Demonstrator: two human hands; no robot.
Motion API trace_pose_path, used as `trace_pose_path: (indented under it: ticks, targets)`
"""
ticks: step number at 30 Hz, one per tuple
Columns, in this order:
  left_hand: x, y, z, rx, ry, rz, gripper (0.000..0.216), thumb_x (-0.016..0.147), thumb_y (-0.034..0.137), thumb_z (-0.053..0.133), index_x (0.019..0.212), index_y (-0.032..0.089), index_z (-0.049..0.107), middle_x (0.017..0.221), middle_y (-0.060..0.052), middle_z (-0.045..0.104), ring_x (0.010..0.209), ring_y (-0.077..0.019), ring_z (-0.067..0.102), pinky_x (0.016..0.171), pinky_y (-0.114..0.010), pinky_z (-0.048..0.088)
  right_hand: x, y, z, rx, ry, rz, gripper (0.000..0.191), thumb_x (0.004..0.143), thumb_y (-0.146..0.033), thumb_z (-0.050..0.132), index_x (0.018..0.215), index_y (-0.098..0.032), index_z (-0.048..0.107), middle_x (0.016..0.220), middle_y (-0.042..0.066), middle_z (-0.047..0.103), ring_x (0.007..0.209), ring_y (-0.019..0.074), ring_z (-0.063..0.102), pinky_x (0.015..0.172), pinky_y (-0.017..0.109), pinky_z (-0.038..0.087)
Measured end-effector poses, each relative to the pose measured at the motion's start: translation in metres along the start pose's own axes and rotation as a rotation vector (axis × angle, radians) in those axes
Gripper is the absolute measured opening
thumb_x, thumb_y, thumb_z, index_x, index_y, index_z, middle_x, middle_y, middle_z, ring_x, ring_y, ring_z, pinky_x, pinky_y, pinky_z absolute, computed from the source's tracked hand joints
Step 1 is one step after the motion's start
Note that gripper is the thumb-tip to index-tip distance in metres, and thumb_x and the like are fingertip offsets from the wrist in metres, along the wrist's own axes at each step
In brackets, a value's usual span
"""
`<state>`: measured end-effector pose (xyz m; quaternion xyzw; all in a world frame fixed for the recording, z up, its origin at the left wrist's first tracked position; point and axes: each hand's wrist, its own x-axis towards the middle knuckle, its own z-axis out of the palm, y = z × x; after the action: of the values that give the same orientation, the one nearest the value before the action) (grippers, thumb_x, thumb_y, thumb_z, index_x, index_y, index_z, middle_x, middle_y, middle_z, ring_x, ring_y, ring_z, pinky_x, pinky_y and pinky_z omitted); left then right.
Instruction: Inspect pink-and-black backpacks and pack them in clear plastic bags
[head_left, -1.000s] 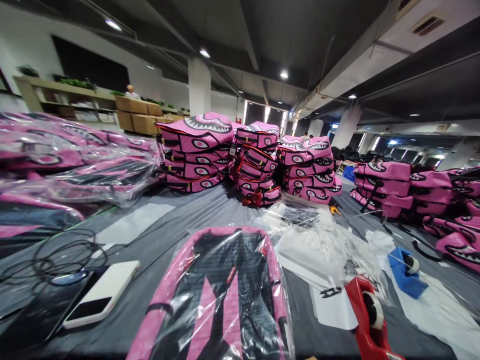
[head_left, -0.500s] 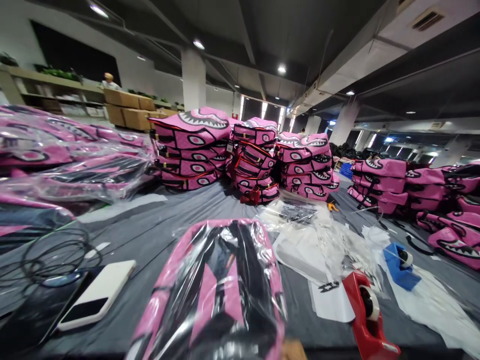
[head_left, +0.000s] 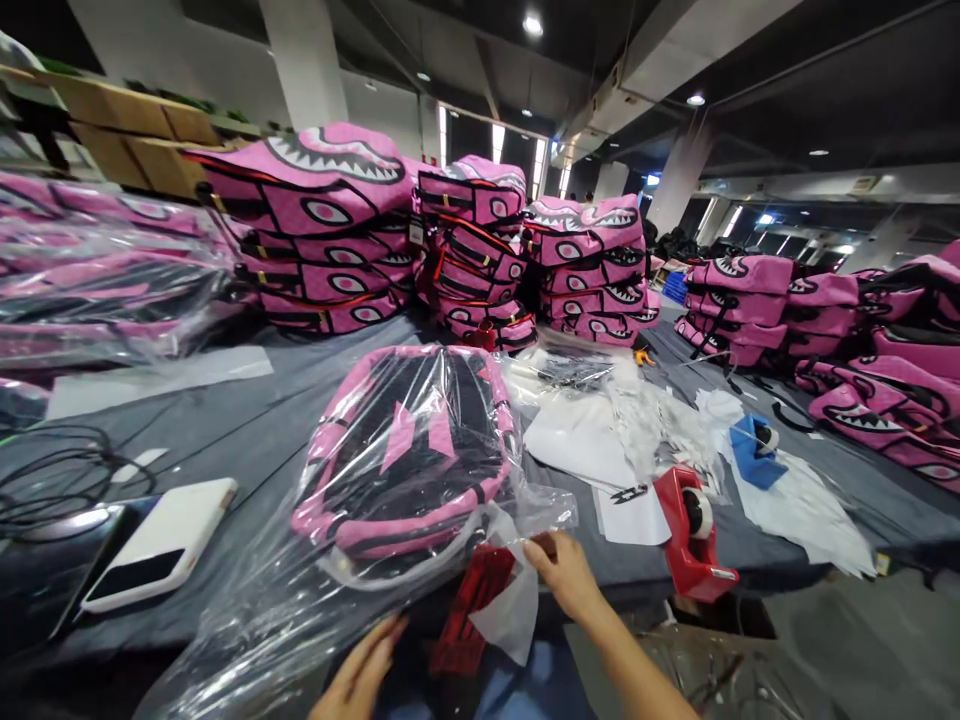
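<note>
A pink and black backpack lies inside a clear plastic bag on the grey table in front of me. My right hand pinches the open edge of that bag near a red strap and a white slip of paper. My left hand rests with its fingers stretched out flat against the bag's lower edge, close to the table's front.
Stacks of pink shark-face backpacks fill the back of the table and the right side. A red tape dispenser, a blue one, small snips, a white phone and black cables lie around.
The view has tilted down. Both my hands have come into view at the bag's open end, and the bagged backpack has slid away from me on the table.
</note>
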<state>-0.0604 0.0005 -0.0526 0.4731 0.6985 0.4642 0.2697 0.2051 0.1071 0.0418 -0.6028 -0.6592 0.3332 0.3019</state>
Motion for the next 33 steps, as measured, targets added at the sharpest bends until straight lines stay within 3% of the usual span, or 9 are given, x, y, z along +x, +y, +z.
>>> trace_pose_path:
  ticks: [2,4,9,12,15,20,23,28,33]
  targets:
    - [0.003,0.031,0.033,-0.079,-0.048,0.049,0.052,0.087,0.060,0.046,0.121,0.028,0.068,0.126,-0.005,0.072,0.123,-0.0280,0.065,0.105,-0.047,0.053,-0.009,-0.015,0.014,-0.080,0.014,0.041,0.042,0.082,-0.052,0.069,0.104,-0.017,0.068,0.103,0.012,0.076,0.094,0.0272,0.071,0.082,0.036,0.053]
    - [0.012,0.059,0.052,-0.037,-0.089,0.069,0.053,0.079,0.061,0.052,0.112,0.024,0.070,0.114,-0.008,0.076,0.110,-0.0308,0.070,0.100,-0.048,0.055,-0.007,-0.030,0.016,-0.222,-0.006,0.082,0.035,0.079,-0.038,0.074,0.105,-0.015,0.068,0.103,0.012,0.075,0.094,0.0276,0.071,0.080,0.034,0.051]
    - [0.025,0.098,0.051,0.002,-0.117,0.057,0.043,0.079,0.066,0.053,0.075,0.025,0.066,0.061,0.001,0.067,0.050,-0.0197,0.063,0.055,-0.030,0.052,-0.007,-0.046,-0.010,-0.489,-0.171,0.053,0.023,0.079,-0.010,0.060,0.099,-0.016,0.070,0.096,0.010,0.078,0.093,0.0255,0.072,0.075,0.028,0.044]
    - [0.017,0.109,0.048,-0.042,-0.251,0.127,0.044,0.086,0.064,0.050,0.082,0.024,0.067,0.066,0.001,0.069,0.059,-0.0183,0.068,0.057,-0.026,0.053,-0.021,-0.046,-0.019,-0.591,-0.231,0.011,0.019,0.087,-0.012,0.057,0.098,-0.018,0.070,0.093,0.009,0.078,0.089,0.0246,0.074,0.068,0.027,0.040]
    - [0.010,0.113,0.056,-0.031,-0.393,0.364,0.037,0.098,0.048,0.044,0.109,0.024,0.069,0.098,-0.004,0.077,0.091,-0.0197,0.074,0.081,-0.027,0.059,-0.039,-0.041,-0.017,-0.699,-0.190,-0.006,0.018,0.091,-0.012,0.056,0.104,-0.019,0.067,0.093,0.009,0.079,0.086,0.0235,0.075,0.063,0.026,0.037]
    - [0.033,0.114,0.068,0.423,-0.238,1.047,0.034,0.100,0.017,0.037,0.121,0.019,0.064,0.109,-0.009,0.073,0.099,-0.0230,0.070,0.088,-0.037,0.058,-0.073,-0.006,-0.007,-0.737,0.005,-0.149,0.016,0.089,-0.008,0.058,0.097,-0.020,0.063,0.080,0.004,0.077,0.067,0.0198,0.074,0.055,0.026,0.034]
    - [0.056,0.133,0.077,0.642,-0.356,1.419,0.036,0.097,0.009,0.044,0.128,0.015,0.060,0.124,-0.014,0.068,0.118,-0.0281,0.062,0.099,-0.045,0.050,-0.094,0.017,0.000,-0.680,0.130,-0.352,0.025,0.084,-0.004,0.055,0.102,-0.020,0.061,0.079,0.003,0.073,0.062,0.0190,0.071,0.054,0.026,0.037]
    - [0.074,0.155,0.101,0.603,-0.768,1.722,0.017,0.090,0.024,0.070,0.074,0.021,0.065,0.075,0.001,0.069,0.080,-0.0177,0.064,0.073,-0.031,0.046,-0.120,0.031,0.008,-0.545,0.176,-0.543,0.031,0.083,-0.005,0.048,0.109,-0.019,0.059,0.074,0.001,0.068,0.059,0.0170,0.065,0.054,0.026,0.042]
    - [0.068,0.131,0.098,0.612,-0.833,1.776,0.023,0.084,0.018,0.075,0.065,0.019,0.061,0.058,0.002,0.063,0.059,-0.0158,0.058,0.058,-0.033,0.039,-0.126,0.049,0.015,-0.415,0.041,-0.420,0.056,0.072,-0.010,0.055,0.126,-0.021,0.056,0.080,0.000,0.072,0.065,0.0171,0.068,0.060,0.024,0.046]
